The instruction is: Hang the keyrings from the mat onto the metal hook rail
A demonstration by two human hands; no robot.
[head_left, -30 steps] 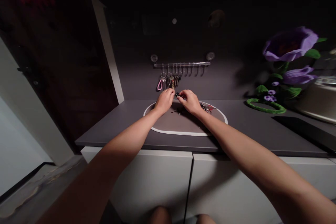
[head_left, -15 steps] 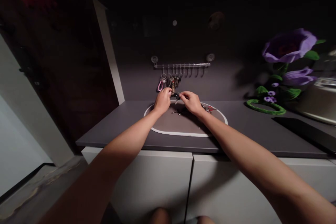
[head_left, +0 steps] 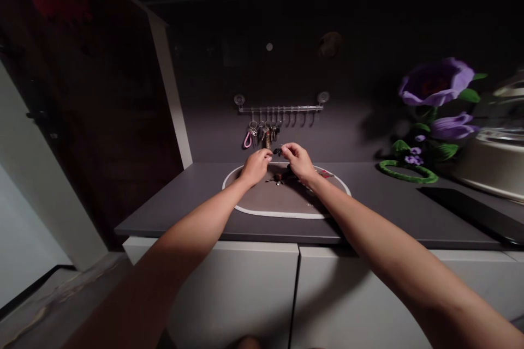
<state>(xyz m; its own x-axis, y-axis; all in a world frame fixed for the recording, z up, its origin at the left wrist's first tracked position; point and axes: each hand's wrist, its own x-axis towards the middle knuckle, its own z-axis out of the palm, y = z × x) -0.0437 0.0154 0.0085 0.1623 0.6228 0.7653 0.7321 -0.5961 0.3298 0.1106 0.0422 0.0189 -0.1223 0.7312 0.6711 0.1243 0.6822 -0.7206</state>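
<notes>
Just above the oval mat [head_left: 262, 212], my right hand [head_left: 300, 162] pinches a small bunch of dark-headed keys [head_left: 278, 151] by its ring. My left hand [head_left: 257, 168] is closed at the left side of that bunch, fingertips at or touching it; the exact contact is too small to tell. Behind the hands, several key bunches [head_left: 273, 132] and a pink loop strap [head_left: 248, 139] hang from the left hooks of a clear rail [head_left: 286, 109]. Loose keys [head_left: 278, 179] lie on the mat below, and a red item [head_left: 326, 173] shows partly behind my right wrist.
The dark countertop [head_left: 164, 204] runs over white cabinet doors [head_left: 237, 278]. Purple artificial flowers [head_left: 438, 84] in a green ring base [head_left: 409, 173] stand right, beside a cream rounded appliance [head_left: 491, 163] and a flat black slab [head_left: 470, 212]. A dark door [head_left: 102, 98] is left.
The view has shifted slightly, so the scene sits lower in the picture. Both hands stay close together at the keys, and the bunch between them has turned a little.
</notes>
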